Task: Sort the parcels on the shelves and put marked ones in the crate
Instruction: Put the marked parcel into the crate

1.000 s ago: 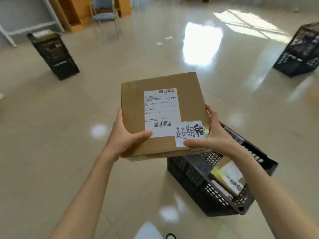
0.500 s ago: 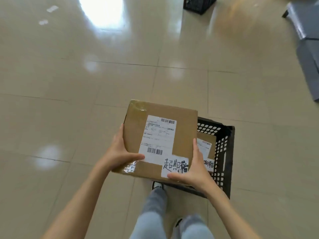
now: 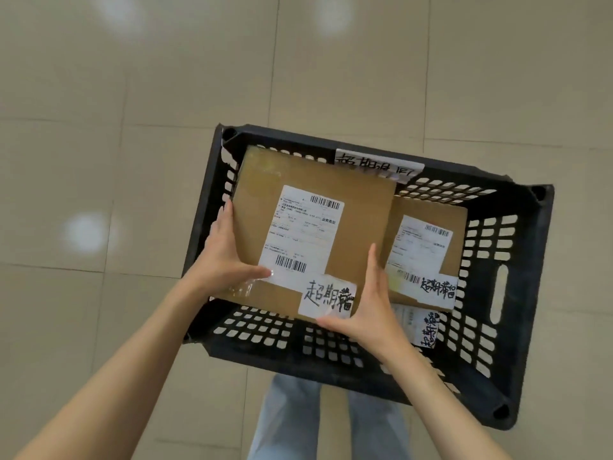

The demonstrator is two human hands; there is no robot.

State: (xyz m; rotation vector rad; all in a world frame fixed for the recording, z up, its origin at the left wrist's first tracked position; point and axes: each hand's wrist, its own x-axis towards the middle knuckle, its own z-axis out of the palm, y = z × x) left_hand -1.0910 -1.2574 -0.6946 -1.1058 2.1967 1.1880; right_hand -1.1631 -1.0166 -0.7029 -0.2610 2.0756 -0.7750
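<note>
I hold a flat brown cardboard parcel [image 3: 351,210] with a white shipping label and a handwritten white sticker, just above the left half of a black plastic crate [image 3: 517,293]. My left hand [image 3: 225,257] grips its left edge, thumb lying on the label. My right hand [image 3: 368,310] grips the near right corner beside the sticker. Inside the crate lies a second brown parcel [image 3: 428,247] with its own handwritten sticker, partly hidden under the one I hold. Below that, a smaller labelled packet [image 3: 421,323] shows at the crate's bottom.
The crate stands on a glossy beige tiled floor [image 3: 99,127]. A handwritten white tag [image 3: 378,164] is stuck on the crate's far rim. My legs in light jeans [image 3: 292,423] are right at the crate's near wall.
My view has tipped down over the crate. Both hands have brought the parcel from in front of me down into the crate's opening, keeping the same grip.
</note>
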